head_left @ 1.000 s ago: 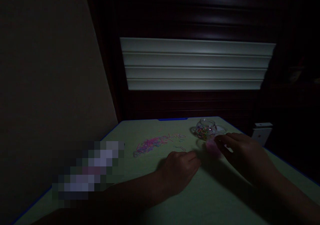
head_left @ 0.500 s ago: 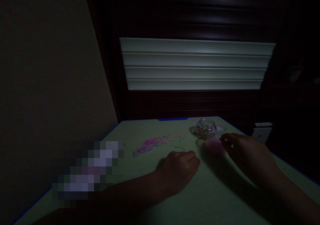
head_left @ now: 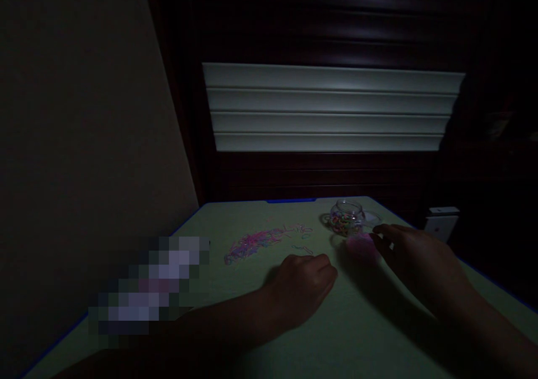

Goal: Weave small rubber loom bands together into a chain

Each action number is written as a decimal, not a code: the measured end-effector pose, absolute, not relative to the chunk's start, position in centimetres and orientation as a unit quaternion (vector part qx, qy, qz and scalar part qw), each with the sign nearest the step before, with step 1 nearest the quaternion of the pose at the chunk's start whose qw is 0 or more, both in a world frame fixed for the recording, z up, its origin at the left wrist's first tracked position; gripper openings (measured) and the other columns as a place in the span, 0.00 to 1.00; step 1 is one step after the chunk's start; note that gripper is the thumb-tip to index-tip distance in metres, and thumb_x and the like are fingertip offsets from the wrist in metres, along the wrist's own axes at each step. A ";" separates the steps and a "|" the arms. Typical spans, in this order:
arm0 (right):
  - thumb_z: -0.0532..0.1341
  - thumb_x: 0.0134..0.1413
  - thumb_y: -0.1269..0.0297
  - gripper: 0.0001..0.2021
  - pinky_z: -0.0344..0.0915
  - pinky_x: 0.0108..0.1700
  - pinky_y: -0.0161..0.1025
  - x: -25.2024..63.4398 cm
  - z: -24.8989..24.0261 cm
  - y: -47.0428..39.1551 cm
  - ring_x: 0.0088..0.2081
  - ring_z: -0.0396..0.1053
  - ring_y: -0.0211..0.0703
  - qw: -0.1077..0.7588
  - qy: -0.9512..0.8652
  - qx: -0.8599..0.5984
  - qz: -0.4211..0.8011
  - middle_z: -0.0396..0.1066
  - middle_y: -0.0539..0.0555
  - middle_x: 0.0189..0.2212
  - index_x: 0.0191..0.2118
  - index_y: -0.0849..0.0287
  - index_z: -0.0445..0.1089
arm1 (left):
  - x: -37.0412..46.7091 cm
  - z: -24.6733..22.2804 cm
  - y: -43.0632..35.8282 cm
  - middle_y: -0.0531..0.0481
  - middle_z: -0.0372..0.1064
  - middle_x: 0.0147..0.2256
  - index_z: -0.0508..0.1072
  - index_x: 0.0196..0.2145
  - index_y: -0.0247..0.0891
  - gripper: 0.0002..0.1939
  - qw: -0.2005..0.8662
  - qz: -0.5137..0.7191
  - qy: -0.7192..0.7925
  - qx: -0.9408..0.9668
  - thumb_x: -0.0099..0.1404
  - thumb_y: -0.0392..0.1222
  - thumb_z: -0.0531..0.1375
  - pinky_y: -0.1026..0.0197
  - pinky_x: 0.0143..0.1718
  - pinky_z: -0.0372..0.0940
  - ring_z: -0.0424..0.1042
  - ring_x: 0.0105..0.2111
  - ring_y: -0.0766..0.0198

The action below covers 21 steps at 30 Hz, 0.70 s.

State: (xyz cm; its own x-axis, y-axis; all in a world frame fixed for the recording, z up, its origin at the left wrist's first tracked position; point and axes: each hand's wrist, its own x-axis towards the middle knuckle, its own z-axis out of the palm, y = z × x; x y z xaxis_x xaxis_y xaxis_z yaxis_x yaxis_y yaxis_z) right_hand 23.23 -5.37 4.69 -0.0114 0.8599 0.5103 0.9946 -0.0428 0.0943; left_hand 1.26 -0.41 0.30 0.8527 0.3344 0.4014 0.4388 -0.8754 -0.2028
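Observation:
My left hand [head_left: 306, 285] rests low over the table with its fingers curled closed; what they hold, if anything, is hidden. To the right, my right hand [head_left: 420, 258] has its fingertips pinched at the top of a small clear jar of pink contents [head_left: 361, 248]. Whatever lies between those fingertips is too small and dark to make out. Beyond my left hand spreads a loose pile of thin pink, purple and blue bands [head_left: 252, 244], with a few strays [head_left: 303, 249] nearer the hand. Behind the pink jar stands a round glass jar [head_left: 345, 222] of multicoloured small pieces.
A pale table [head_left: 336, 334] with a blue edge carries everything. A blurred-out patch [head_left: 153, 283] covers something at the left. A clear round lid [head_left: 372, 217] lies by the glass jar. White boxes [head_left: 441, 225] stand beyond the right edge; dark panelling rises behind.
Both hands stay almost in place. The right fingertips have shifted very slightly at the top of the pink jar, and the whole view has moved a touch.

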 end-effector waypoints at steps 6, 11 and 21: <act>0.51 0.56 0.64 0.10 0.56 0.25 0.35 23.0 4.9 -5.6 0.26 0.69 0.42 0.181 -0.687 -0.668 -0.220 0.73 0.53 0.29 0.34 0.55 0.71 | 1.3 0.3 -0.4 0.53 0.64 0.30 0.64 0.32 0.37 0.11 0.155 -0.189 -0.209 -0.947 0.68 0.37 0.45 0.64 0.28 0.60 0.65 0.27 0.67; 0.51 0.57 0.66 0.11 0.58 0.31 0.35 22.3 5.1 -5.7 0.29 0.67 0.41 0.208 -0.788 -0.551 -0.176 0.71 0.54 0.28 0.34 0.58 0.70 | 1.5 0.5 -0.5 0.53 0.64 0.30 0.64 0.32 0.38 0.10 0.146 -0.193 -0.210 -0.947 0.68 0.38 0.46 0.63 0.28 0.60 0.65 0.27 0.67; 0.54 0.51 0.76 0.08 0.51 0.28 0.33 21.9 4.1 -5.0 0.25 0.62 0.35 0.147 -0.875 -0.452 -0.094 0.66 0.49 0.24 0.26 0.59 0.65 | 1.7 0.8 -0.5 0.53 0.64 0.30 0.65 0.32 0.37 0.11 0.147 -0.184 -0.215 -0.948 0.68 0.38 0.45 0.63 0.27 0.61 0.66 0.27 0.67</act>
State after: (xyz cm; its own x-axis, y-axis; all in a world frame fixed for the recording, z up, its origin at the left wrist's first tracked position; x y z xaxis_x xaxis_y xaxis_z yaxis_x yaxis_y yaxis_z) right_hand 21.92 -5.03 4.12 -0.5486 0.7632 0.3414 0.8183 0.5739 0.0321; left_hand 1.75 -0.51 0.85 0.8396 0.3537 0.4124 0.4619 -0.8643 -0.1990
